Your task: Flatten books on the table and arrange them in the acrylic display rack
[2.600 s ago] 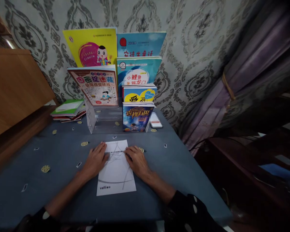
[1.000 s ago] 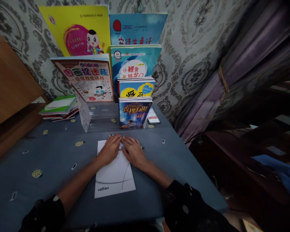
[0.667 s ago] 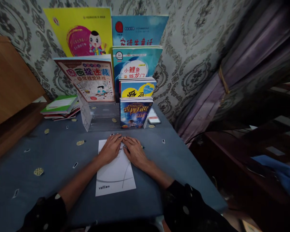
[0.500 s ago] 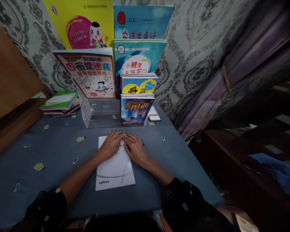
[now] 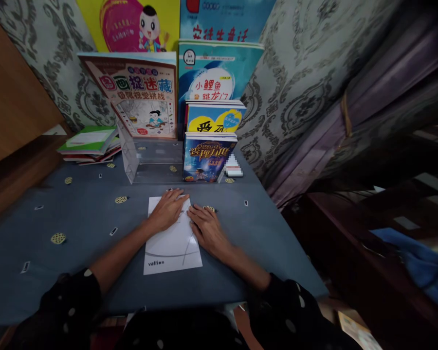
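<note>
Both hands are laid palm down, the fingers stretched forward and held close together, with nothing gripped by either. By the left hand (image 5: 166, 211) the upper part of the paper is covered; by the right hand (image 5: 210, 231) its right edge is overlapped, the fingertips of the two being just beside each other.

Behind everything, the wall (image 5: 299, 92) is covered with a grey scroll pattern. In front of it the table (image 5: 255, 248) is spread with blue-grey cloth printed with small yellow fruit and pale labels. On the right a purple curtain (image 5: 310, 150) is gathered by a tie, and on the left a wooden panel (image 5: 20, 97) is seen.

At the back of the table, books are held upright in a clear stand (image 5: 128, 158). On its left side a yellow book (image 5: 89, 19) is partly hidden by a brown-edged book (image 5: 146, 109). On its right side a blue book (image 5: 233, 19), a teal book (image 5: 224, 68), a blue-and-yellow book (image 5: 211, 116) and a dark-blue book (image 5: 209, 160) are stepped down toward the front.

Left of the stand, a low stack (image 5: 91, 141) is topped with green. Between the forearms, the white paper (image 5: 173, 248) is laid flat on the table, "vatti" being printed near its lower left corner. Beside the dark-blue book, a small white object (image 5: 234, 167) is blurred into blocks.
</note>
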### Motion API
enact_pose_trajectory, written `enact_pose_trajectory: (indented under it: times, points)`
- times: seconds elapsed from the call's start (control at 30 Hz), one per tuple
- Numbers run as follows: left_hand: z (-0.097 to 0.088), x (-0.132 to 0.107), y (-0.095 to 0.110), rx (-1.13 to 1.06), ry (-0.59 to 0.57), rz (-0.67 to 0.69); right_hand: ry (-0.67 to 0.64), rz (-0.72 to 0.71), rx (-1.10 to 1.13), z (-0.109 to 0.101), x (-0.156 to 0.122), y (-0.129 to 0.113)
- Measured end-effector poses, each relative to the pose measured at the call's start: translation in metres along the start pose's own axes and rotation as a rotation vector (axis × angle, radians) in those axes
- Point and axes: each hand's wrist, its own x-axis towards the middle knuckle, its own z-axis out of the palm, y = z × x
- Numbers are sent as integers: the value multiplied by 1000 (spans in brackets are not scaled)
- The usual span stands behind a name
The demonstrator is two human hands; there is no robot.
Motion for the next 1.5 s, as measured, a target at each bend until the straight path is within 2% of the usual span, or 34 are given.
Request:
enact_pose_trajectory:
  times: [0.27,0.53,0.73,0.9,1.27,1.5]
  points:
    - [-2,0,0,-7,-20,2,-40,-54,20,-10,-36,-12]
    - [3,0,-2,-8,12,-1,-26,-115,47,-21,-71,-25]
    - [2,0,0,-16,8,-10,-28,-114,66,-23,-76,-28]
    - [-4,-4,7,5,-13,41,-21,-105,69,-23,-76,-29]
    - [-18,-43,40,-84,-95,135,-18,-124,43,-23,-76,-27]
    - [-30,-70,62,-97,-172,165,11,-72,184,-22,-79,-22]
